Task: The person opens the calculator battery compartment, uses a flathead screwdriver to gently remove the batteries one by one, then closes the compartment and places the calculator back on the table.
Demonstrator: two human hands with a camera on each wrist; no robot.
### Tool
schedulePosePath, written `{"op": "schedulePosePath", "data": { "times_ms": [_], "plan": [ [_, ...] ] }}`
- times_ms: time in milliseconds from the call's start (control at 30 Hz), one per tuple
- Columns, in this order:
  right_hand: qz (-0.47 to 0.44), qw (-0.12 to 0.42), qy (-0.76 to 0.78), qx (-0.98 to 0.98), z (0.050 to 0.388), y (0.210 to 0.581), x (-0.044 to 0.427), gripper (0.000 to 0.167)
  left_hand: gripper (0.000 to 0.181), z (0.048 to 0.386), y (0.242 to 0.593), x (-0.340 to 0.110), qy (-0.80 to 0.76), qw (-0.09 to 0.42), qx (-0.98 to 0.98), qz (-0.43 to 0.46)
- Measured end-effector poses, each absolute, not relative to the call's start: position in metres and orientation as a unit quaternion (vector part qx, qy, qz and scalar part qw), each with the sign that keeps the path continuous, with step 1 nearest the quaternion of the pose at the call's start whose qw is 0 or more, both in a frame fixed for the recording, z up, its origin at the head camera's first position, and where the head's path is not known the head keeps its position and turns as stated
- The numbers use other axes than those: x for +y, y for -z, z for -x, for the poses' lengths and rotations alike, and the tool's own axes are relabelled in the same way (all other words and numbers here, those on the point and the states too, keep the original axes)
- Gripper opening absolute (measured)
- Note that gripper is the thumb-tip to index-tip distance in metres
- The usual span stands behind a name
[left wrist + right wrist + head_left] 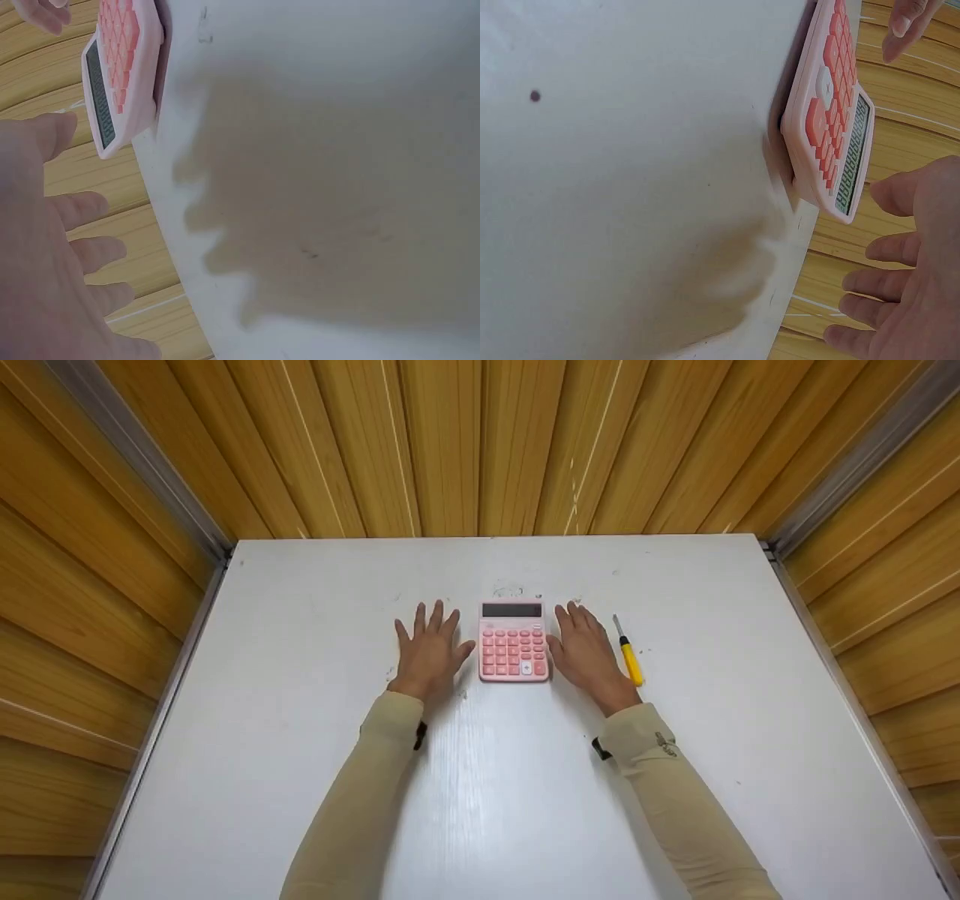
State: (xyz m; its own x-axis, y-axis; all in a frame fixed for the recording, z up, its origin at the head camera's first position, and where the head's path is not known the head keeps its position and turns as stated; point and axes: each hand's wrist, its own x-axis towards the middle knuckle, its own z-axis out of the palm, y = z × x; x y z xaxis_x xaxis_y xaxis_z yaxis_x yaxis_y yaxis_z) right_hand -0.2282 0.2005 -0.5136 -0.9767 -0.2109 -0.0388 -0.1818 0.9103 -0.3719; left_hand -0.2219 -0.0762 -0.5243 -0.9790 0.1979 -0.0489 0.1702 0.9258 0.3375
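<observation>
Before me, a white tabletop (300,660), a pink calculator (514,641) and a slim yellow-handled tool (631,660) directly on it.

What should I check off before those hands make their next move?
1. Left hand empty: ok, fingers spread.
2. Right hand empty: ok.
3. Calculator flat, keys up: ok, lying between the hands.
4. Grip on the calculator: not ok if lifting comes next; both hands look just apart from it.
5. Screen switched on: cannot tell, too unclear.
6. Screwdriver clear of the right wrist: cannot tell; its handle lies close beside it.
</observation>
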Motion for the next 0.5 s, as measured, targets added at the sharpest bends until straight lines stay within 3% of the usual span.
{"op": "schedulePosePath", "data": {
  "times_ms": [500],
  "plan": [
    [0.094, 0.045, 0.188, 0.977, 0.230, 0.524, 0.198, 0.057, 0.069, 0.220, 0.535, -0.072, -0.193, 0.042, 0.976, -0.091]
  ]
}}
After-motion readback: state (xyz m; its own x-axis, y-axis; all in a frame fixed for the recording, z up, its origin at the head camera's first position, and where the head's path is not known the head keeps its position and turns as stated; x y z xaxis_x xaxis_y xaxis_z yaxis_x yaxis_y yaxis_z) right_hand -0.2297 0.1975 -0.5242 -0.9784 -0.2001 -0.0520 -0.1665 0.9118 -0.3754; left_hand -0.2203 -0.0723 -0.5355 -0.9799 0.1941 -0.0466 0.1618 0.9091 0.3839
